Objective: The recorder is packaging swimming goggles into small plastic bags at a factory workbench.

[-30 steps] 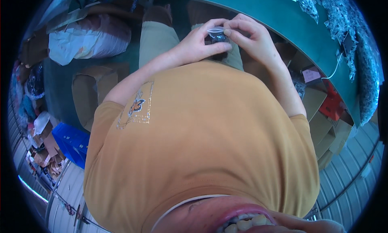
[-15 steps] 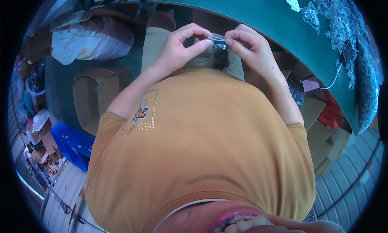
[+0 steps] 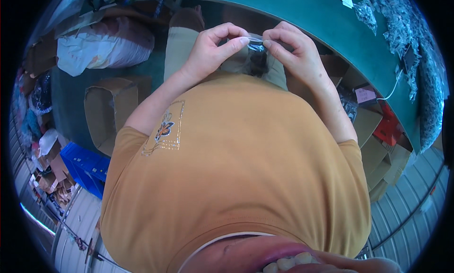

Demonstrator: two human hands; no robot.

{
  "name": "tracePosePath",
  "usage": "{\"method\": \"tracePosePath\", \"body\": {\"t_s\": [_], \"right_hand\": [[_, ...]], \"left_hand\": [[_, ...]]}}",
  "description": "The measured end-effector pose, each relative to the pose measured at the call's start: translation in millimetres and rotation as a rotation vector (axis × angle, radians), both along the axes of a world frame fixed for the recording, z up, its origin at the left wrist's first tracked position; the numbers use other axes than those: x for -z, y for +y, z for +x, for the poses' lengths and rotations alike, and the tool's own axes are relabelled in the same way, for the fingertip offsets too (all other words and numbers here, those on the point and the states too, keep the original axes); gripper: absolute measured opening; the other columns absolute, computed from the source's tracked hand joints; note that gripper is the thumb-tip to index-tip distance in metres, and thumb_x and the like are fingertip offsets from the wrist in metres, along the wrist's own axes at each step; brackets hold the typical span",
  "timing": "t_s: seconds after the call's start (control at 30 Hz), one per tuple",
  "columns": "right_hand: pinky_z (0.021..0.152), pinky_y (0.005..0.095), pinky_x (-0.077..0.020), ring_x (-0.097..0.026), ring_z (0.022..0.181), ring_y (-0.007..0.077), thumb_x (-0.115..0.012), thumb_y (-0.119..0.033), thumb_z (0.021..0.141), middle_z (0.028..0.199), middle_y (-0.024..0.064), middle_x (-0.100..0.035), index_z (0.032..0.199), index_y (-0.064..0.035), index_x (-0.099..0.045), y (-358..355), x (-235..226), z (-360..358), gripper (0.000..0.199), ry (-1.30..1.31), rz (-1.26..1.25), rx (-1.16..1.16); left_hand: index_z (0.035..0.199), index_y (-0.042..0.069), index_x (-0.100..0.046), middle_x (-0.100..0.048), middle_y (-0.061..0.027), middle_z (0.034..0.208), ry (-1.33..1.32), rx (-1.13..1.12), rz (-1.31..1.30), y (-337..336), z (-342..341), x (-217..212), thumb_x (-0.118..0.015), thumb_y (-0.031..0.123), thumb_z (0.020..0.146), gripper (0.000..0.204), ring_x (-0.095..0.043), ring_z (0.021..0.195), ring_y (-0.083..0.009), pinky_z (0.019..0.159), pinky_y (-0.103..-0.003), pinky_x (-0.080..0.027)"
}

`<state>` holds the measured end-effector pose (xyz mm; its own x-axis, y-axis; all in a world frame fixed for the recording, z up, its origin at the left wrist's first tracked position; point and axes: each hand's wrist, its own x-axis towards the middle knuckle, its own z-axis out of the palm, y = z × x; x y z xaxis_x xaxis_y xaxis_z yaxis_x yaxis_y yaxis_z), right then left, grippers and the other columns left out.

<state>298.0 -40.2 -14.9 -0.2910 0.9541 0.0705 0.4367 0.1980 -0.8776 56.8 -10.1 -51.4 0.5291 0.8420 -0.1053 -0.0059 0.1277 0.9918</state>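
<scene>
Between my two hands hangs a small clear plastic bag (image 3: 257, 58) with something dark inside; what the dark content is I cannot tell. My left hand (image 3: 218, 46) pinches the left corner of the bag's top edge between thumb and forefinger. At the right corner of that edge, my right hand (image 3: 292, 48) has a like pinch. The bag's mouth looks drawn into a narrow pale line, and the bag hangs over my lap, just short of the table edge.
A green table (image 3: 283, 10) curves across the top, with heaped clear plastic packets (image 3: 411, 41) at its right. Below it on the right stand cardboard boxes (image 3: 366, 126) and a red object (image 3: 388, 126). To the left are an open carton (image 3: 101, 114), a white sack (image 3: 101, 46) and a blue crate (image 3: 85, 166).
Both hands and the bag have shifted slightly up in the picture. The bag's mouth, a wider loop before, now looks flatter and narrower. Both pinches have stayed on it.
</scene>
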Motion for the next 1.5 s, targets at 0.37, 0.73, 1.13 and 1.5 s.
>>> {"method": "tracePosePath", "body": {"t_s": [0.37, 0.73, 1.13, 1.5], "right_hand": [[0.068, 0.0289, -0.0516, -0.063, 0.085, 0.0164, -0.069, -0.013, 0.092, 0.091, 0.0044, -0.063, 0.103, -0.0062, -0.072, -2, -1, -2, 0.014, 0.000, 0.033, -0.015], [0.069, 0.0292, -0.0532, -0.064, 0.085, 0.0163, -0.068, -0.010, 0.091, 0.092, 0.0045, -0.063, 0.104, -0.0058, -0.072, -6, -1, -3, 0.014, 0.022, 0.011, -0.003], [0.069, 0.0292, -0.0538, -0.064, 0.085, 0.0166, -0.068, -0.012, 0.091, 0.092, 0.0044, -0.064, 0.103, -0.0055, -0.071, -4, 0, -8, 0.014, -0.007, 0.047, -0.041], [0.065, 0.0329, -0.0503, -0.062, 0.075, 0.0224, -0.070, -0.006, 0.089, 0.085, 0.0075, -0.061, 0.100, -0.0045, -0.070, -14, 10, -16, 0.010, -0.006, 0.216, 0.048]], "left_hand": [[0.105, 0.006, -0.069, -0.066, 0.0028, 0.098, -0.071, -0.032, -0.072, -4, -1, 5, -0.065, 0.011, 0.099, 0.009, -0.060, 0.090, -0.0063, 0.071, -0.023, -0.050], [0.107, 0.004, -0.065, -0.061, 0.0025, 0.098, -0.022, 0.044, 0.124, 3, -2, 1, -0.063, 0.012, 0.095, 0.015, -0.055, 0.088, -0.0054, 0.070, -0.022, -0.049], [0.096, 0.004, -0.069, -0.068, 0.0010, 0.092, 0.045, 0.017, 0.033, 3, -3, 4, -0.072, 0.016, 0.088, 0.015, -0.059, 0.087, -0.0087, 0.081, -0.026, -0.049], [0.111, 0.007, -0.065, -0.066, 0.0007, 0.109, 0.012, 0.208, 0.068, 3, 17, 13, -0.075, 0.013, 0.092, 0.023, -0.059, 0.105, -0.0094, 0.094, -0.029, -0.047]]}}
